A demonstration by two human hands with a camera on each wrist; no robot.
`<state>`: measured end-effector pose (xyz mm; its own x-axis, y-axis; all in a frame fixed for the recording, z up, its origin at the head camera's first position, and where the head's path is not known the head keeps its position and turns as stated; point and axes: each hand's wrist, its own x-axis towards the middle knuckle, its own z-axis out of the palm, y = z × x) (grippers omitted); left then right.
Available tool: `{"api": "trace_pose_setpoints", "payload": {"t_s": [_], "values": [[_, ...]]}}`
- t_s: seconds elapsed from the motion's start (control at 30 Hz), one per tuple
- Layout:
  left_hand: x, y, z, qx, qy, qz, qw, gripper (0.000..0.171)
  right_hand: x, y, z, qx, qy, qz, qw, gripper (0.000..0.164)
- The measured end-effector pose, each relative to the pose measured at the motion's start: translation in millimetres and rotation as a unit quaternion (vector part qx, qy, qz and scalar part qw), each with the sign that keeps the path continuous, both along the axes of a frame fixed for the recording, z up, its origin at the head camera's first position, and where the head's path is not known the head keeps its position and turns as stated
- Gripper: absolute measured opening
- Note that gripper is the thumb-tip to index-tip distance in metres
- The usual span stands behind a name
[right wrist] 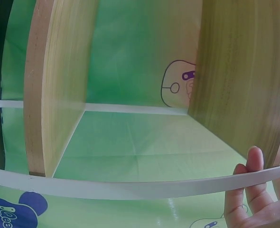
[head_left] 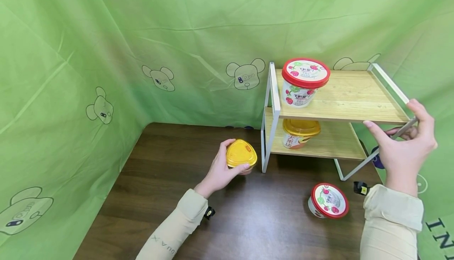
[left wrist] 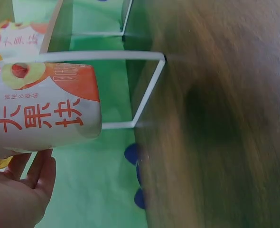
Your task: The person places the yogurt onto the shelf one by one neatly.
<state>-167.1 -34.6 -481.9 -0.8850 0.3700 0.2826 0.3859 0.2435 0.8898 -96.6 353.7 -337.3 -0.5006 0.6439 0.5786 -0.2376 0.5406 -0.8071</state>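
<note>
Upper shelf (head_left: 358, 94): red-lidded tub (head_left: 306, 82) blocks left end, board open rightward. Lower shelf (head_left: 337, 138): yellow-lidded tub (head_left: 300, 134) at left, gap to its right. Pale side frame (head_left: 274, 94) stands between left hand (head_left: 220, 170) and shelves. Right hand (head_left: 408, 149) crowds upper front right corner. Tabletop (head_left: 262, 220): second red-lidded tub (head_left: 329, 201) in front; room leftward.

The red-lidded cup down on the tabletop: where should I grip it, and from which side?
I'd grip the red-lidded cup by its side wall, just below the overhanging lid, coming from the near side. It appears upright, with some of its rounded wall showing below the lid, and the shelf rack stands behind it.
</note>
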Motion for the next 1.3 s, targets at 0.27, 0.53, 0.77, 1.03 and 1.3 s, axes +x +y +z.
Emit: {"api": "trace_pose_setpoints", "payload": {"t_s": [0.27, 0.53, 0.77, 1.03, 1.3], "values": [[6.1, 12.1, 4.6, -0.003, 0.006, -0.026, 0.9996, 0.084, 0.0, 0.5, 0.2, -0.004, 0.004, 0.003, 1.0, 0.074], [12.9, 23.1, 9.4, -0.007, 0.006, -0.046, 0.9989, 0.086, 0.3, 1.0, 0.4, -0.002, 0.004, 0.003, 1.0, 0.074], [19.9, 33.5, 11.2, -0.015, -0.001, -0.069, 0.9975, 0.087, -0.1, 0.4, 0.9, 0.004, 0.002, 0.004, 1.0, 0.074], [23.3, 44.9, 11.2, -0.028, 0.019, -0.095, 0.9949, 0.088, 0.3, 1.6, -1.4, 0.006, -0.004, 0.001, 1.0, 0.075], [29.5, 59.5, 11.9, -0.053, 0.044, -0.113, 0.9912, 0.089, -1.2, 3.8, -2.6, 0.006, -0.006, 0.0, 1.0, 0.075]]}}
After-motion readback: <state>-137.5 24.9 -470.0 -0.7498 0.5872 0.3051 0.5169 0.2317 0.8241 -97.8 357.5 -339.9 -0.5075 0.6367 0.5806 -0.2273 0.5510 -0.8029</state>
